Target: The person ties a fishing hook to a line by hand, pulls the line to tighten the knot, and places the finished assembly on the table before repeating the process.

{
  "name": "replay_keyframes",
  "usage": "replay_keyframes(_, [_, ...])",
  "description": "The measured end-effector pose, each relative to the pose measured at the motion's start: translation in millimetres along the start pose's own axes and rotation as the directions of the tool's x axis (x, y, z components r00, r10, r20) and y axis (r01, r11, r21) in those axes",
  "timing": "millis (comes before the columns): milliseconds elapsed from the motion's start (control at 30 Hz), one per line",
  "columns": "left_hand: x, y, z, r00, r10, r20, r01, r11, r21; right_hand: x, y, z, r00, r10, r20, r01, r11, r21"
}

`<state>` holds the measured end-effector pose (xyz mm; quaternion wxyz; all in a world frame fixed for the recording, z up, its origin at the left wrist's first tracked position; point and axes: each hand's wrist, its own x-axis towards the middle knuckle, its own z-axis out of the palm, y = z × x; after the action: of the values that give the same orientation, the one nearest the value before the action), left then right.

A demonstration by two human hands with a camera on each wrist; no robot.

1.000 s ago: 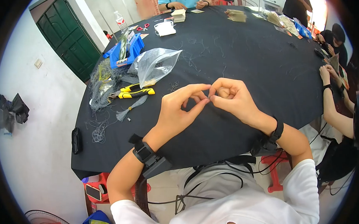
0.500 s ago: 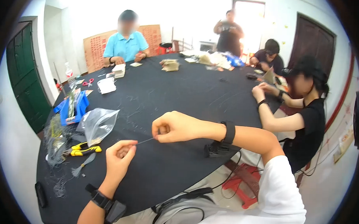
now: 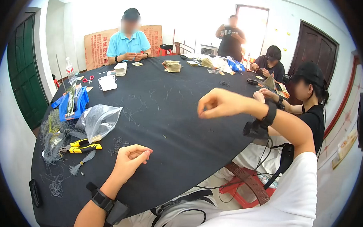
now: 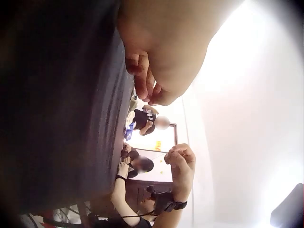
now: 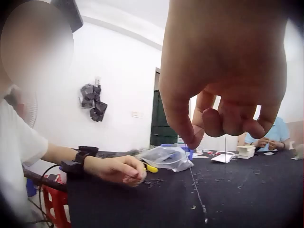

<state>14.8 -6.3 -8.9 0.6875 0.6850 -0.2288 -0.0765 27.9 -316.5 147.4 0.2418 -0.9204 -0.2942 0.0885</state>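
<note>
My right hand point(image 3: 224, 103) is raised over the right half of the table, thumb and forefinger pinched together. In the right wrist view a thin grey line point(image 5: 192, 175) hangs from those fingertips, with a small piece point(image 5: 205, 213) at its lower end. A second fine strand drops from under the other fingers. Lower and to the left, my left hand point(image 3: 131, 161) hovers over the near part of the table, fingers loosely curled and thumb beside the forefinger. Nothing shows between its fingers.
On the black-covered table point(image 3: 169, 113), to the left, lie yellow-handled pliers point(image 3: 84, 146), a clear plastic bag point(image 3: 99, 120), a blue bin point(image 3: 84, 97), tangled grey line point(image 3: 52, 137) and a tied bundle point(image 3: 82, 163). Several people sit or stand around it, one close on the right.
The hands went from close together, to a line stretched between them, to wide apart. The right hand rose to the right with the line; the left no longer shows it. The head view tilted up.
</note>
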Motion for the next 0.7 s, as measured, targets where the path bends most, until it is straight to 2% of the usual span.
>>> replay_keyframes(100, [0.7, -0.7, -1.5, 1.0, -0.018, 0.016, 0.019, 1.0, -0.013, -8.2, 25.7, -26.9, 0.995, 0.061, -0.083, -0.064, 0.998, -0.027])
replay_keyframes(133, [0.4, -0.6, -1.7, 0.999, -0.027, 0.023, 0.028, 1.0, -0.012, -11.5, 28.3, -38.0, 0.986, 0.121, -0.113, -0.134, 0.985, -0.111])
replay_keyframes(233, [0.9, -2.4, -1.9, 0.997, -0.054, 0.05, 0.053, 0.999, 0.008, -16.1, 47.4, -66.2, 0.969, 0.155, -0.192, -0.194, 0.958, -0.209])
replay_keyframes(300, [0.0, -4.5, -1.2, 0.996, -0.069, 0.047, 0.07, 0.998, -0.007, -17.3, 53.0, -81.7, 0.924, 0.246, -0.294, -0.305, 0.936, -0.175])
replay_keyframes(367, [0.6, -3.0, -1.8, 0.993, -0.091, 0.069, 0.091, 0.996, 0.006, -12.1, 81.4, -99.6, 0.889, 0.249, -0.385, -0.351, 0.91, -0.222])
replay_keyframes(433, [0.6, -1.5, -0.8, 0.991, -0.107, 0.084, 0.103, 0.994, 0.042, -1.7, 116.8, -120.4, 0.83, 0.36, -0.426, -0.441, 0.891, -0.107])
replay_keyframes(467, [1.7, 3.8, 0.8, 0.99, -0.124, 0.071, 0.12, 0.991, 0.058, -2.4, 114.9, -129.5, 0.871, 0.285, -0.399, -0.373, 0.913, -0.163])
replay_keyframes(500, [0.5, 5.8, 2.3, 0.987, -0.152, 0.054, 0.148, 0.986, 0.072, 1.0, 120.6, -138.0, 0.852, 0.294, -0.432, -0.41, 0.889, -0.202])
replay_keyframes(533, [-0.6, 5.0, 3.0, 0.987, -0.153, 0.052, 0.15, 0.987, 0.058, 8.2, 150.0, -152.3, 0.863, 0.223, -0.453, -0.375, 0.884, -0.28])
replay_keyframes(567, [-0.1, 4.8, 2.8, 0.987, -0.152, 0.046, 0.15, 0.988, 0.045, 14.2, 166.2, -164.1, 0.831, 0.282, -0.48, -0.466, 0.824, -0.322])
replay_keyframes(600, [1.5, 4.2, 2.0, 0.989, -0.143, 0.041, 0.142, 0.989, 0.033, 13.2, 180.8, -171.4, 0.805, 0.36, -0.472, -0.492, 0.85, -0.19])
replay_keyframes(633, [1.9, 3.9, 1.1, 0.987, -0.157, 0.044, 0.155, 0.987, 0.045, 5.3, 153.1, -163.7, 0.79, 0.404, -0.461, -0.522, 0.838, -0.161])
replay_keyframes(700, [2.7, 4.8, 1.1, 0.983, -0.176, 0.042, 0.174, 0.983, 0.057, 4.9, 147.6, -163.3, 0.788, 0.425, -0.445, -0.528, 0.839, -0.133])
